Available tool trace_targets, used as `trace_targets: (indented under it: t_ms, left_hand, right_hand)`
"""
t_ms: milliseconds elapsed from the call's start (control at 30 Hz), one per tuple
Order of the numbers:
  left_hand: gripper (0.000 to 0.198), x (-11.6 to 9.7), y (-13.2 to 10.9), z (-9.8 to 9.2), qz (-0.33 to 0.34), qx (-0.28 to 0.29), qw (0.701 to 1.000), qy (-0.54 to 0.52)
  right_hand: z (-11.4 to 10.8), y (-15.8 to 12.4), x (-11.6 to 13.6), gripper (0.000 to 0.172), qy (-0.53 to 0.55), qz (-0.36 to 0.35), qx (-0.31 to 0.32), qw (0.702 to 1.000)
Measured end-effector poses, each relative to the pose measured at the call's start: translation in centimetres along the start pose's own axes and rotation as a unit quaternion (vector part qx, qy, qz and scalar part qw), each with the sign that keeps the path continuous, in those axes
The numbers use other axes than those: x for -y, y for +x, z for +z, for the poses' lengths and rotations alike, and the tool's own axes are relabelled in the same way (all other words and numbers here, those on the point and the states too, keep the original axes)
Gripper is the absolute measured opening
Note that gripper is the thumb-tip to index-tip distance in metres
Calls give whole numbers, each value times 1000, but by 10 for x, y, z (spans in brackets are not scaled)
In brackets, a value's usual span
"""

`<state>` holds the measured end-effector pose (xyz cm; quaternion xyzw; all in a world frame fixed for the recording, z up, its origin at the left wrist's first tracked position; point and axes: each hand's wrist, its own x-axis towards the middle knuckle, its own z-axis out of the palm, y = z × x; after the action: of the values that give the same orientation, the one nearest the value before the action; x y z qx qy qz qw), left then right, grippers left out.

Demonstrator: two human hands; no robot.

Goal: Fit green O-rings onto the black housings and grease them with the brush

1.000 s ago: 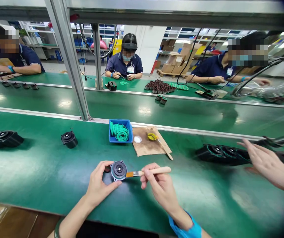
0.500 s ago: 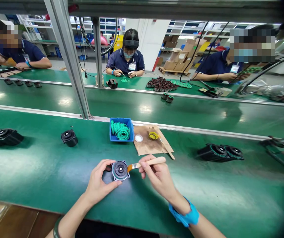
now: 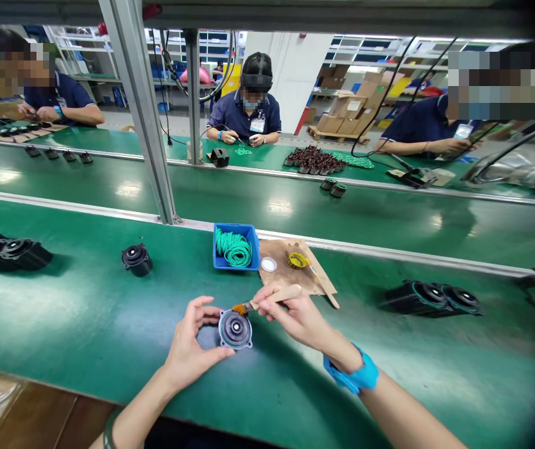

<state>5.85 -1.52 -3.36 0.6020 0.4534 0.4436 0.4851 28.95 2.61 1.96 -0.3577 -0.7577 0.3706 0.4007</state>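
Note:
My left hand (image 3: 191, 346) grips a round black motor housing (image 3: 236, 329) by its left side, fingers behind and thumb at the near edge. The housing's face, with a pale eared flange and a light centre, is turned up toward me. In my right hand (image 3: 295, 315) is a small paintbrush (image 3: 267, 300) with a wooden handle, held like a pen. Its orange-brown bristles touch the upper rim of the housing. Beyond, on a stained piece of cardboard (image 3: 279, 280), are a yellow tin (image 3: 297, 260), a white round lid (image 3: 268, 265) and a second brush (image 3: 322, 284).
A blue bin (image 3: 236, 262) of green rings stands beside the cardboard. One black housing (image 3: 136, 260) is at left, with more housings (image 3: 12, 254) farther left and two (image 3: 436, 298) at right. A metal post (image 3: 141, 118) rises from the bench. Several co-workers sit across.
The brush tip has moved from the right side of the housing's rim to its upper left. My view has shifted slightly left, so the scene sits farther right.

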Motion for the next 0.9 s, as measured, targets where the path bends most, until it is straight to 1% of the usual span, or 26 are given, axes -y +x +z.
trace_targets:
  t_ms: [100,233,367,467,533,600,667,733,900]
  left_hand:
    - [75,1,-1,1,-1,6,1000,-23]
    - [77,3,-1,0,6,21,999,-23]
    - [80,4,-3,0,23,29,999,5]
    - [81,0,-5,0,29,32,998,39]
    - [81,-5,-6,1,28,34,997,60]
    - [80,-10,-6,2,29,34,996,77]
    - [79,-14,-7,3,33,32,995,93]
    - [79,-17,-7,5,37,28,993,110]
    - [79,-20,-8,7,37,16,991,125]
  right_hand:
    - [-9,7,3,25,5,8,68,998]
    - [-21,21,12,29,25,25,126,991]
    - [-29,35,22,34,45,34,185,981]
    - [-32,45,32,34,24,31,242,969]
    - [-32,52,40,35,-4,6,284,959]
    - [-30,59,49,36,-33,-38,317,947]
    - [-27,63,58,34,-64,-87,340,934]
    - [-24,65,67,30,-98,-121,356,921]
    - [-18,54,87,19,-188,-135,397,888]
